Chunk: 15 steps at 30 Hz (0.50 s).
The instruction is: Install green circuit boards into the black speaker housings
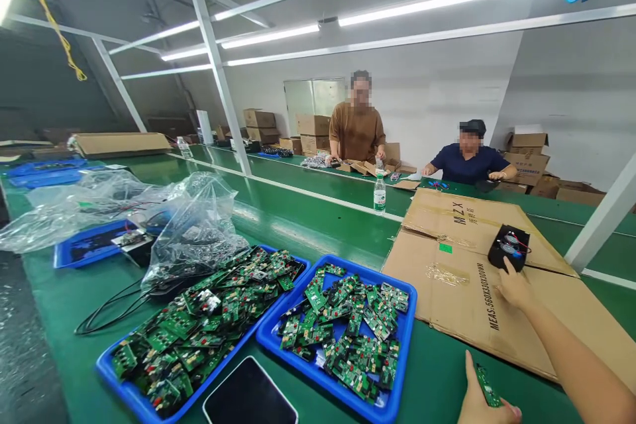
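A: Left hand [476, 405]?
B: Fingers gripping a small green rectangular circuit board [487, 385], held low over the green bench [432, 364], just beside the cardboard's near edge.
A: Right hand [515, 289]?
B: Index finger extended onto the near edge of a black box-shaped housing with round parts and red wires [497, 255]. Can't tell if the other fingers grip.
A: Housing sits where?
B: On the flat brown printed cardboard [457, 291]. Blue plastic tray of loose green boards [408, 338] is left of it.
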Each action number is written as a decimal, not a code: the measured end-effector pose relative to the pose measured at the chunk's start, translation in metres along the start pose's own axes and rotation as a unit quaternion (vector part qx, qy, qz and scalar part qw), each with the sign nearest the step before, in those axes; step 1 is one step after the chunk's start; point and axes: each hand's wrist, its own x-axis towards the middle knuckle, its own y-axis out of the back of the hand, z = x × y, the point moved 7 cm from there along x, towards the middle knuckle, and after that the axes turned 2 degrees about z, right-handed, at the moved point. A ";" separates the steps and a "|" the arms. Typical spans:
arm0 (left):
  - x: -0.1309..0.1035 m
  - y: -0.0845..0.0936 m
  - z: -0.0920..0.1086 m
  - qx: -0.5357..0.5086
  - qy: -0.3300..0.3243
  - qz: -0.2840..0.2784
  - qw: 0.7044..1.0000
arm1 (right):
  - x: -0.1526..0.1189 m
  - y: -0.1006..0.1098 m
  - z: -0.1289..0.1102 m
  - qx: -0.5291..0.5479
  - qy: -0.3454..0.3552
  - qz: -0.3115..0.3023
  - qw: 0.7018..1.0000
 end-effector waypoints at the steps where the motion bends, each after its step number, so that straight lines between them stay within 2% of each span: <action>1: -0.001 0.001 0.000 -0.015 0.002 0.022 1.000 | 0.003 0.001 0.001 -0.006 -0.005 -0.001 1.000; 3: -0.003 0.002 0.002 -0.041 -0.007 0.029 0.999 | 0.008 0.003 0.000 -0.012 -0.008 -0.011 1.000; 8: -0.007 0.003 0.006 -0.099 -0.048 -0.055 0.992 | 0.021 0.008 -0.006 -0.009 -0.002 -0.040 0.999; 15: -0.005 0.010 0.009 -0.113 -0.073 -0.047 0.990 | 0.034 0.024 -0.013 0.000 -0.008 -0.044 0.999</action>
